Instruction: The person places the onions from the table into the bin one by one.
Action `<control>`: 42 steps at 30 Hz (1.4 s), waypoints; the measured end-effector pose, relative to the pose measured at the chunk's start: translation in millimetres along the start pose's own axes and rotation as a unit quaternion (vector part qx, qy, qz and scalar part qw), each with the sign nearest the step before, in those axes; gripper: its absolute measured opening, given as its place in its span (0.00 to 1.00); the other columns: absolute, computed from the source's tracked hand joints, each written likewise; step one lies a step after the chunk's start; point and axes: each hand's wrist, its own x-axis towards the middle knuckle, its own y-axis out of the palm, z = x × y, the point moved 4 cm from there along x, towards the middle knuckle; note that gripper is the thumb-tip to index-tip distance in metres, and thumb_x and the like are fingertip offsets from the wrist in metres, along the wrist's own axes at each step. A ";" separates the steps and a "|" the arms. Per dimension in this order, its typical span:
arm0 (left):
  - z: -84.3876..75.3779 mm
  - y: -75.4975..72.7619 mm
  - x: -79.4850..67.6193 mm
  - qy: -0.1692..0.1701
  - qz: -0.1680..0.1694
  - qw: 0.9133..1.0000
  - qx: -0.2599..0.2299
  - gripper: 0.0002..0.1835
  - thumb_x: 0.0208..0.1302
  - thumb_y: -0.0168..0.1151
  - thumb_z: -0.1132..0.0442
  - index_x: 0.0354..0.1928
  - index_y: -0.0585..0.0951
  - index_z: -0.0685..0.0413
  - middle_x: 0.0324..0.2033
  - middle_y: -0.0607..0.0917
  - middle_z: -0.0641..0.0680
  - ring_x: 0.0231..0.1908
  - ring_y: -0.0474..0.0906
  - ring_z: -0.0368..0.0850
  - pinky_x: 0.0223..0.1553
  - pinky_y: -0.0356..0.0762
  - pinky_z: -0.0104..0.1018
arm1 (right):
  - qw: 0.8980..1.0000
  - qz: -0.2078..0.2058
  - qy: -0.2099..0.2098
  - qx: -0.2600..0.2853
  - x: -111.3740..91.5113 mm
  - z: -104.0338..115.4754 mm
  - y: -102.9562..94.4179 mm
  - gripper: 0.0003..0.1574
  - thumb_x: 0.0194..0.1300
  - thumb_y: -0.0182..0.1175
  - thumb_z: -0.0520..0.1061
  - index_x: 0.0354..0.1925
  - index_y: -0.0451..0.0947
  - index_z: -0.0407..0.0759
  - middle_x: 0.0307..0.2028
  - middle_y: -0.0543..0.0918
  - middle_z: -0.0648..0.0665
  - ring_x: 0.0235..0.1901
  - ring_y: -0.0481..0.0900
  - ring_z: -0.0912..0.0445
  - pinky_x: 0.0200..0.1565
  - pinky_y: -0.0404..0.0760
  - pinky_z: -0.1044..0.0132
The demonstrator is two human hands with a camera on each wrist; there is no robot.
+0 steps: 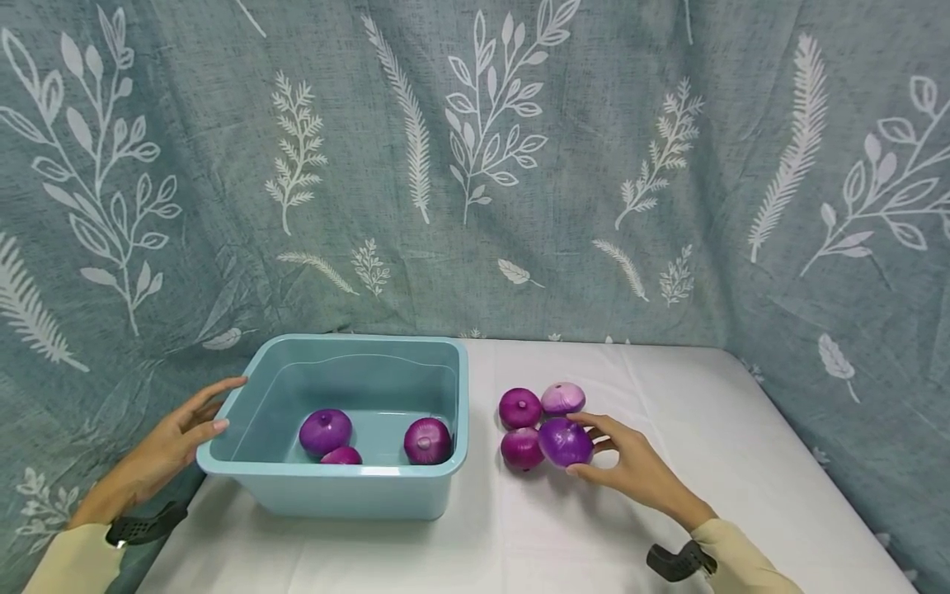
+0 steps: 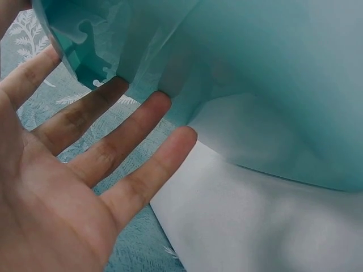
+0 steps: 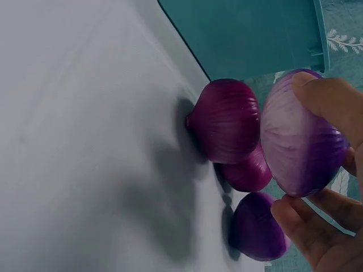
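Observation:
In the head view my right hand [image 1: 631, 466] pinches a purple onion [image 1: 566, 442] between thumb and fingertips. The right wrist view shows this onion [image 3: 300, 136] raised off the white cloth, its skin pale on one side and deep violet on the other. Close beside it lie two dark red onions [image 1: 520, 408] [image 1: 522, 448] and a paler pinkish one [image 1: 562, 398]. My left hand [image 1: 172, 441] is at the left side of a light blue plastic tub [image 1: 341, 492]. Its fingers [image 2: 144, 181] are spread and nearly straight, with fingertips against the tub's outer wall.
Inside the tub sit a violet onion [image 1: 325, 431], a dark red onion [image 1: 428, 441] and another [image 1: 341, 455] partly hidden by the front rim. Tub and loose onions stand on a white-covered table [image 1: 505, 544]. A leaf-patterned curtain [image 1: 475, 272] hangs behind and around it.

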 end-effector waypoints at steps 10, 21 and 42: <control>0.4 0.4 1.2 0.001 0.003 1.000 -0.007 0.35 0.84 0.47 0.60 0.84 0.47 0.36 0.82 0.38 0.51 0.74 0.32 0.78 0.60 0.54 0.83 | 1.000 -0.007 -0.026 -0.002 17.7 13.6 -3.0 0.46 0.56 0.80 0.52 0.69 0.73 0.47 0.57 0.82 0.48 0.47 0.83 0.52 0.48 0.85 0.59; -1.0 -0.9 0.5 0.003 0.003 1.000 -0.003 0.35 0.84 0.46 0.60 0.84 0.47 0.36 0.82 0.39 0.52 0.75 0.35 0.76 0.61 0.61 0.77 | 0.999 -0.010 -0.030 -0.005 43.5 35.1 -3.7 0.46 0.56 0.79 0.57 0.69 0.74 0.52 0.61 0.80 0.54 0.48 0.82 0.57 0.51 0.84 0.57; -2.2 0.3 -0.4 0.006 0.004 1.000 0.004 0.35 0.84 0.46 0.60 0.84 0.47 0.36 0.82 0.41 0.52 0.76 0.45 0.64 0.60 0.71 0.67 | 0.998 0.000 -0.050 0.035 70.2 59.8 4.2 0.43 0.60 0.78 0.53 0.70 0.73 0.53 0.58 0.81 0.51 0.50 0.81 0.54 0.50 0.85 0.54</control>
